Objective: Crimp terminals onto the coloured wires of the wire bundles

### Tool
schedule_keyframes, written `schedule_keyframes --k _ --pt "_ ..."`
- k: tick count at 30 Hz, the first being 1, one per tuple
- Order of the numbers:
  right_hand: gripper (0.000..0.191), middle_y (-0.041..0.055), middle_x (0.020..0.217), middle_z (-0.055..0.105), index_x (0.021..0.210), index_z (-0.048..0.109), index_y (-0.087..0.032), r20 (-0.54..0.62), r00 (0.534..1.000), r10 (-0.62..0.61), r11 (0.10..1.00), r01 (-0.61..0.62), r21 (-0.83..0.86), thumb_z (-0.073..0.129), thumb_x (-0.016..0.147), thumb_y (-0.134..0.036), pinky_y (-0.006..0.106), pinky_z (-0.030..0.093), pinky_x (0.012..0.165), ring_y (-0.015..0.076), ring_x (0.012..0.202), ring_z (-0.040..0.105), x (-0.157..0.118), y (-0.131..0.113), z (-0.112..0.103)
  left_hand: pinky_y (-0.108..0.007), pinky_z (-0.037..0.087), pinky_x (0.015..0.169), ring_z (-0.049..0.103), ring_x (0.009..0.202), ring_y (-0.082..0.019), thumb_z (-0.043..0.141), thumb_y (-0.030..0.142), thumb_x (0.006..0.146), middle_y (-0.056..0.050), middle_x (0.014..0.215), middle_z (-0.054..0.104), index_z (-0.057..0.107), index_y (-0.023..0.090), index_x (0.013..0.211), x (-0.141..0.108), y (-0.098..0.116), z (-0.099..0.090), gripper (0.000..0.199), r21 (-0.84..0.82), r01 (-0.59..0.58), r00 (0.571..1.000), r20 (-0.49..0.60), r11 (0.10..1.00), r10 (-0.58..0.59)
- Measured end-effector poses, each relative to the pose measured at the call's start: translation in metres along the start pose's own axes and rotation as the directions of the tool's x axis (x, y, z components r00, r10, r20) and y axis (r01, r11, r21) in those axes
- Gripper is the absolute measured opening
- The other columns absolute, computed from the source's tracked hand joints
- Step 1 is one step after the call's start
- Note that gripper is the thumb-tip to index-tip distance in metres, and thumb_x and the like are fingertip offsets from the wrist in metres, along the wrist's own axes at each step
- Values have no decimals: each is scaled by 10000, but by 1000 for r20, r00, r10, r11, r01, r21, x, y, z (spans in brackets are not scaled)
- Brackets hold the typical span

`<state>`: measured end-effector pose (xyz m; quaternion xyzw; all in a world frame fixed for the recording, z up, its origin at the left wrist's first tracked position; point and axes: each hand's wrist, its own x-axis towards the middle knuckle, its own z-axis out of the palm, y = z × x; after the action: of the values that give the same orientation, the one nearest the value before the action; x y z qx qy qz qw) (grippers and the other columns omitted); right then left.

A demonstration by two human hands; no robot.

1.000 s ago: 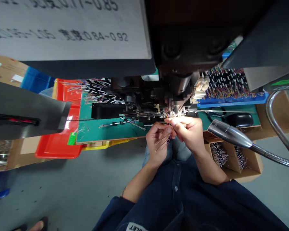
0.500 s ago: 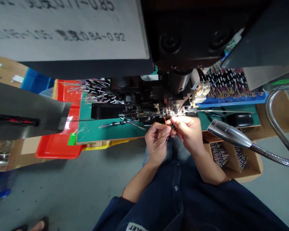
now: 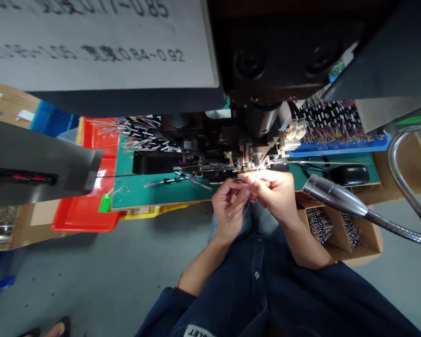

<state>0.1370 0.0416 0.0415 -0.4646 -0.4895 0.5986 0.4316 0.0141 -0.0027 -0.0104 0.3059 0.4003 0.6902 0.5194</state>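
Note:
Thin coloured wires (image 3: 246, 206) hang from between my two hands, just in front of the lit working point of a machine (image 3: 256, 161). My left hand (image 3: 229, 201) is closed, thumb and fingers pinching the wires, whose loose ends trail down over the palm. Beside it my right hand (image 3: 275, 192) is closed too, its fingertips pressed on the wires close to the machine. An orange wire stands up at the fingertips. Glare and the fingers hide exactly where the wire tips sit. A small wire bundle with black sleeves (image 3: 177, 179) lies on the green mat (image 3: 143, 194) to the left.
A metal gooseneck lamp (image 3: 333, 194) reaches in from the right. Behind it lie scissors (image 3: 315, 163) and a black object (image 3: 349, 174). Wire bundles fill a blue tray (image 3: 347, 146) and a cardboard box (image 3: 366, 252). Red trays (image 3: 84, 215) stand left; a machine housing (image 3: 126, 100) hangs overhead.
My right fingertips have moved slightly left, closer to my left hand. The orange wire has shifted right toward the machine's working point, and the hanging wire ends have swung a little.

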Motion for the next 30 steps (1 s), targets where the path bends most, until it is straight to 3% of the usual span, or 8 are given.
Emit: schedule_keyframes --k 4,11,19,30 --pt "425 -7 553 665 895 902 -226 -18 1000 17 999 -17 35 890 1033 -629 292 369 392 124 408 455 -1 4 0 -270 632 651 743 668 -144 935 359 1046 21 784 766 739 235 922 -2 1 -1 264 29 30 1000 7 999 -31" --pt "460 3 619 723 883 891 -241 -38 992 119 977 -111 180 902 983 -690 288 365 407 116 418 466 0 20 3 -279 645 662 778 674 -156 942 446 1038 -1 793 801 753 227 933 -2 7 0 308 83 21 1000 -21 996 -19" --pt "450 -58 473 548 823 879 -221 -56 991 122 963 -105 248 922 986 -639 280 414 469 109 417 453 1 15 7 -277 662 686 816 716 -165 940 432 1042 -6 810 816 758 223 937 0 7 1 296 82 8 999 -36 997 -5" --pt "447 -37 528 613 854 892 -232 -79 994 77 985 -64 159 902 1011 -651 280 354 410 97 392 398 0 15 7 -267 658 683 796 702 -152 962 429 1025 2 795 798 760 225 924 -1 5 -2 304 72 37 998 -57 997 -33"
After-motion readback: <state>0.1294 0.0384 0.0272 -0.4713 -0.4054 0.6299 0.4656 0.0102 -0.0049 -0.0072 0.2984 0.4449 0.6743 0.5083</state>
